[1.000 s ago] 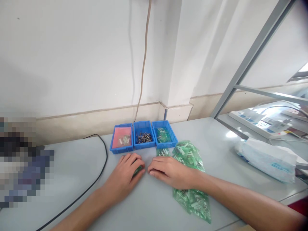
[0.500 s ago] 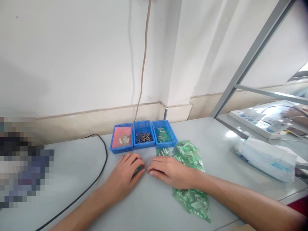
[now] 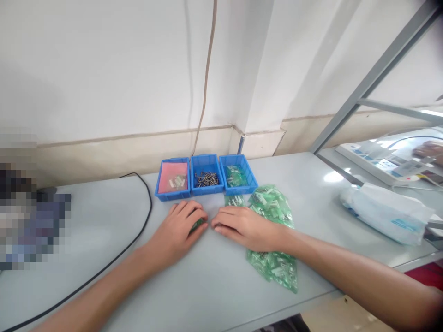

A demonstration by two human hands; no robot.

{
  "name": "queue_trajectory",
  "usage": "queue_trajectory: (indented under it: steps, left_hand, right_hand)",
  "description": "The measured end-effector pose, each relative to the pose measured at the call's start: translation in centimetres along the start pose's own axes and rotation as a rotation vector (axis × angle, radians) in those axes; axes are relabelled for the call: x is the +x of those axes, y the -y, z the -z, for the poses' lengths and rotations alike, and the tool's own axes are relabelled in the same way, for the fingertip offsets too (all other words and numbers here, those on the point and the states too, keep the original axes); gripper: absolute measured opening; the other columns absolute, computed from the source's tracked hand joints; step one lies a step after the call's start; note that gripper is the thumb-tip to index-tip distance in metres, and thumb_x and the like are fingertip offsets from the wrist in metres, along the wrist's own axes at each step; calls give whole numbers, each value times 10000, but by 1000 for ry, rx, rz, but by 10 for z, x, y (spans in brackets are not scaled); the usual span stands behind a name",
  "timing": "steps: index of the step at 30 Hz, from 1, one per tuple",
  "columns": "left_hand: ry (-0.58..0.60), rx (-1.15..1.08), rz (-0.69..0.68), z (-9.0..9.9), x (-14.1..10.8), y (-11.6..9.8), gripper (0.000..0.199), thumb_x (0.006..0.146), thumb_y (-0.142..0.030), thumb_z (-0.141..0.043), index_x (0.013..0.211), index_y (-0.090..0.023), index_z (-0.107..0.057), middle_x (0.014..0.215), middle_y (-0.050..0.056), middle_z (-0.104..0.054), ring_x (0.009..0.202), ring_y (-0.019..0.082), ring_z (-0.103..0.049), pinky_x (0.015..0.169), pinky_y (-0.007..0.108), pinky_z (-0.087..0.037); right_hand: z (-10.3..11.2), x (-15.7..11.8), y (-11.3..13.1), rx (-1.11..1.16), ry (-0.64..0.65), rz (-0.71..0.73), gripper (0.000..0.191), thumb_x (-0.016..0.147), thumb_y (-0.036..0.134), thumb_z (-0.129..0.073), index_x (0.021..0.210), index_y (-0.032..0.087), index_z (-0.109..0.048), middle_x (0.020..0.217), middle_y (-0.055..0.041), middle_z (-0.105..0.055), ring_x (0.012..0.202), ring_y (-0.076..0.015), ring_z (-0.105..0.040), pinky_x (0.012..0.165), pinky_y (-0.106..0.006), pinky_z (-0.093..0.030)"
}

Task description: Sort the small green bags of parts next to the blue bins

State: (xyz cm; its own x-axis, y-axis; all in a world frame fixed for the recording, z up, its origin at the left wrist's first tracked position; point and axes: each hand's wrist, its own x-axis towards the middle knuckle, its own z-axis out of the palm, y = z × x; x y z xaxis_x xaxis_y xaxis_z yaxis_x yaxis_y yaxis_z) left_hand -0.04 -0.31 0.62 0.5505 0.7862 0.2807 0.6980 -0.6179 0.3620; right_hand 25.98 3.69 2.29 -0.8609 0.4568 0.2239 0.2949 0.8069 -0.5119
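On the grey table, my left hand [image 3: 180, 228] curls over a small green packet [image 3: 197, 225], which shows between its thumb and fingers. My right hand [image 3: 242, 226] is closed close beside it, fingers together; whatever it may hold is hidden. Under and around my right wrist lie green plastic bags [image 3: 273, 207] of small parts. Another green packet [image 3: 235, 200] sits just beyond my right fingers. Three blue bins stand behind: the left bin [image 3: 173, 196] holds a pink sheet and pale pieces, the middle bin [image 3: 207, 189] metal screws, the right bin [image 3: 240, 189] green packets.
A black cable [image 3: 145, 221] curves along the left. At the right are a white plastic package [image 3: 387, 214], a metal frame [image 3: 346, 115] and a white power strip [image 3: 370, 163]. Another person's hand [image 3: 429, 150] shows at the far right; a pixelated area covers the far left.
The view has tilted down, so the bins and hands appear higher and the table's front edge shows more. Both hands keep nearly the same pose over the table.
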Motion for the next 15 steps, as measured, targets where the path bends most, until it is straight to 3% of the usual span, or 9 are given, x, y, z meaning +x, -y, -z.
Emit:
queue_trajectory:
  steps: [10, 15]
  left_hand:
    - [2, 17, 1, 0, 0, -1, 100, 1107, -242, -538, 1146, -221, -628, 1193, 62, -636, 1073, 253, -575, 945, 415, -438]
    - [11, 17, 9, 2, 0, -3, 96, 1111, -227, -525, 1122, -221, -620, 1174, 56, -637, 1059, 250, -578, 934, 413, -440]
  right_hand:
    - [-1, 0, -1, 47, -31, -9, 249, 1155, 248, -456, 1186, 190, -696, 1089, -77, -703, 1002, -221, -664, 927, -347, -525]
    - [-1, 1, -3, 130, -118, -44, 257, 1154, 242, -446, 1195, 214, -699, 1078, -62, -698, 993, -205, -664, 919, -323, -525]
